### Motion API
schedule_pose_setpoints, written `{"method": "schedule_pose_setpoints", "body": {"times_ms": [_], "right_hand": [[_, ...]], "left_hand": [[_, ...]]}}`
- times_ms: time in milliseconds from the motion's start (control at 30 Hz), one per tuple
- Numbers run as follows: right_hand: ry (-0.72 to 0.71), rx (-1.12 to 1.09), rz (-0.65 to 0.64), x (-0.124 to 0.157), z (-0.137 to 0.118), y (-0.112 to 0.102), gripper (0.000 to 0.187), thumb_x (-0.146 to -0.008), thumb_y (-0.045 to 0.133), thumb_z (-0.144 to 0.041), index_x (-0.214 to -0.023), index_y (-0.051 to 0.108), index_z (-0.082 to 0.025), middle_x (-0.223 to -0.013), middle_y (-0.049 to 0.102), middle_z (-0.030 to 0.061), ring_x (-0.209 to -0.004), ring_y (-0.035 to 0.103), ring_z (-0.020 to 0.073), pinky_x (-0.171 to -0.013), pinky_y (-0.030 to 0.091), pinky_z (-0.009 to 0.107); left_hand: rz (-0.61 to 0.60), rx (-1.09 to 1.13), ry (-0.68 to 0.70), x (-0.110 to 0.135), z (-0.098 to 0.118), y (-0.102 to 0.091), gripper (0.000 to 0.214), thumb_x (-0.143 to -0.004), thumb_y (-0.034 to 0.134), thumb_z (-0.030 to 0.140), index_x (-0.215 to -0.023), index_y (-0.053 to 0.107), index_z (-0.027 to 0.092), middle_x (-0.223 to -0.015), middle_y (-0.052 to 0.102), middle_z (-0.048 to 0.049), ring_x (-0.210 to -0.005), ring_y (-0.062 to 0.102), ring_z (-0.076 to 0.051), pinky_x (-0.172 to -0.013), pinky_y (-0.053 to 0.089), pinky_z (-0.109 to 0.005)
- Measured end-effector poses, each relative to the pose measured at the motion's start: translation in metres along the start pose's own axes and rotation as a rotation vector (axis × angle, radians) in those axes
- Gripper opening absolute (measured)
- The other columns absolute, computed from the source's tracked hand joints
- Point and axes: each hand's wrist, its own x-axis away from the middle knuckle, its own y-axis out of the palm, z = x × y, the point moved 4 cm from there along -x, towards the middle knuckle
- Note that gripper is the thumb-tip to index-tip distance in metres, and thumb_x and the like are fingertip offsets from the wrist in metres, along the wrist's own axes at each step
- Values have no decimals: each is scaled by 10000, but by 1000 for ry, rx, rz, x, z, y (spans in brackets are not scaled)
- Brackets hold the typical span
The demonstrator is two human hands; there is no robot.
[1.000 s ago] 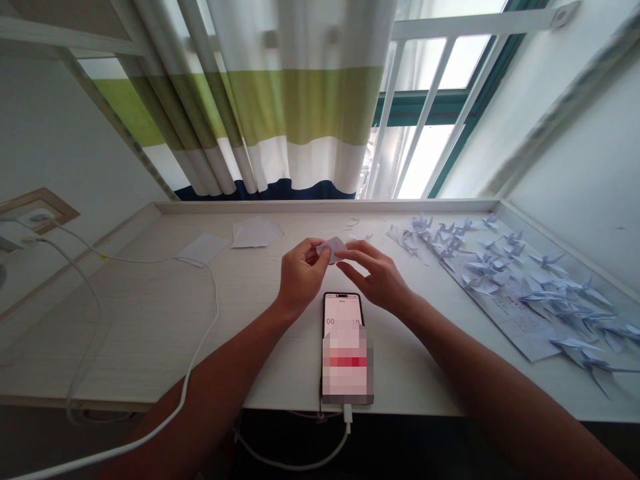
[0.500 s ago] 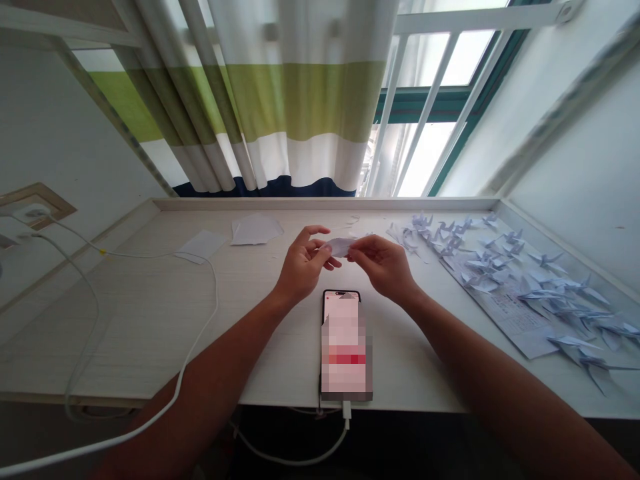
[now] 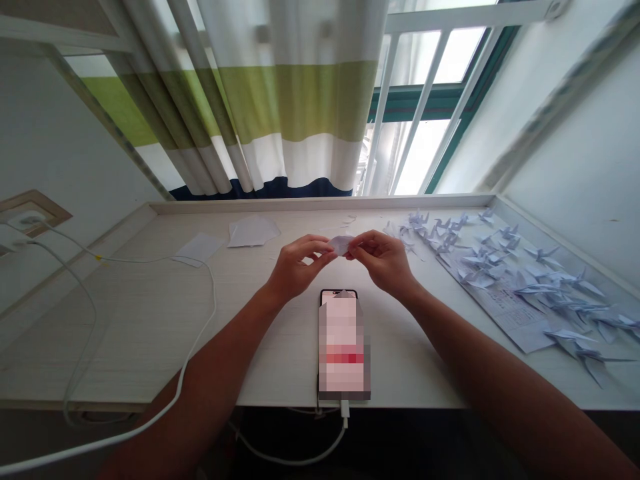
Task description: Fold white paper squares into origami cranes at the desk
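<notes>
I record this as a private room in a home, a study or bedroom corner: I sit at a pale wood-grain desk [image 3: 150, 313] set between white walls, under a barred window [image 3: 420, 107] with a striped household curtain [image 3: 280, 100]. Supporting evidence: a personal phone [image 3: 344, 347] on its charging cable [image 3: 200, 333], a wall socket [image 3: 23, 220], and hobby paper cranes [image 3: 500, 267] spread on the right.

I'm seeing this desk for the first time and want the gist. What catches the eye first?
At the middle of the desk, the left hand and right hand pinch a small folded paper between them, above a phone lying at the near edge. On the right, a crowd of paper cranes spreads across the desk, and a green-striped curtain hangs behind.
</notes>
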Motion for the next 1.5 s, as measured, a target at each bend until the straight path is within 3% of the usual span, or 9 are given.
{"method": "schedule_pose_setpoints", "body": {"times_ms": [100,300,567,700,833,967,1167,1333,1500], "right_hand": [[-12,20,11,-1,-1,-2,145,-836,806,-326,-856,722,-209,-808,776,28,-734,745,184,-779,656,404],[8,73,49,-2,-4,-6,70,-837,767,-249,-852,712,-209,-806,772,31,-746,748,193,-783,654,419],[45,73,48,-2,-2,-8,67,-822,742,-203,-869,697,-188,-802,768,43,-743,748,195,-772,639,415],[53,77,45,-1,0,-6,56,-815,737,-202,-853,698,-190,-796,767,38,-744,742,187,-767,633,398],[65,83,8,-2,4,-5,76,-813,740,-219,-876,718,-182,-790,767,36,-721,729,176,-743,619,377],[122,117,-70,-5,19,-6,125,-820,727,-255,-918,743,-180,-775,769,34,-717,720,182,-738,595,367],[133,529,-174,-8,45,-13,89,-848,685,-239,-855,764,-198,-848,767,40,-795,677,191,-770,520,345],[146,680,-208,-7,54,-12,74,-843,686,-162,-860,749,-198,-856,737,41,-828,651,203,-794,492,353],[116,812,-197,-7,61,-12,55,-842,734,-215,-840,787,-227,-1002,724,88,-1032,599,288,-964,460,481]], "left_hand": [[-14,13,-14,-1,-3,-2,191,-898,755,375,-944,760,190,-1037,788,-85,-928,748,-196,-736,647,-311],[8,105,-227,0,-10,-8,251,-921,712,418,-891,731,170,-1060,795,-118,-910,766,-216,-829,645,-379],[-120,-55,58,-3,-3,-8,182,-948,692,361,-1071,744,237,-1061,760,-69,-930,728,-181,-780,632,-315],[-92,-95,110,-2,-1,-12,171,-955,686,361,-1067,743,244,-1082,748,-68,-955,717,-179,-763,615,-297],[-182,-167,119,0,-4,-9,164,-964,675,353,-1067,770,268,-1052,752,-64,-897,706,-172,-759,583,-298],[-185,-94,-1,2,-20,-3,174,-959,668,370,-988,784,243,-994,775,-70,-872,715,-192,-744,573,-308],[-298,-107,-207,9,-49,10,162,-895,716,379,-876,779,231,-865,775,-45,-727,676,-178,-716,553,-313],[-388,-110,-259,12,-61,14,194,-890,680,400,-864,764,228,-942,736,-66,-840,668,-202,-741,552,-327],[-436,-127,-276,14,-66,15,159,-897,681,358,-852,756,226,-1018,708,-75,-923,646,-220,-875,531,-390]]}}
